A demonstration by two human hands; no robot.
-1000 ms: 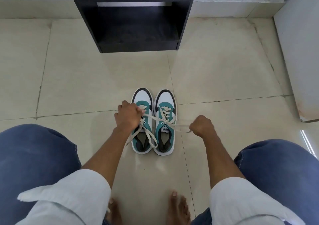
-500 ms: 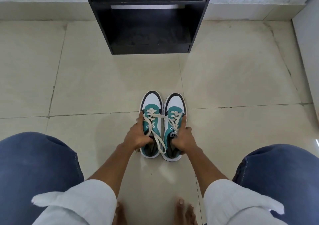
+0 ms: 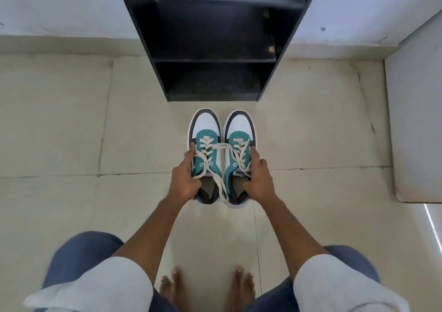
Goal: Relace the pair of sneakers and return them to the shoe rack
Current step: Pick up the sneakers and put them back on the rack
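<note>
Two teal, white and black sneakers with cream laces sit side by side, toes pointing at the black shoe rack [image 3: 277, 72]. My left hand [image 3: 184, 180] grips the outer side of the left sneaker [image 3: 205, 129] near its heel. My right hand [image 3: 259, 180] grips the outer side of the right sneaker [image 3: 240, 126]. A loose lace [image 3: 221, 145] runs across between the two shoes and another trails down between the heels. I cannot tell whether the shoes rest on the floor or hang just above it.
The rack's lower shelves look empty and open toward me. A white block [image 3: 416, 132] stands on the right of the tiled floor [image 3: 59, 132]. My knees and bare feet [image 3: 205, 285] fill the bottom of the view.
My hands let go of the pulled laces and closed on the sides of the sneakers. The pair now sits closer to the rack.
</note>
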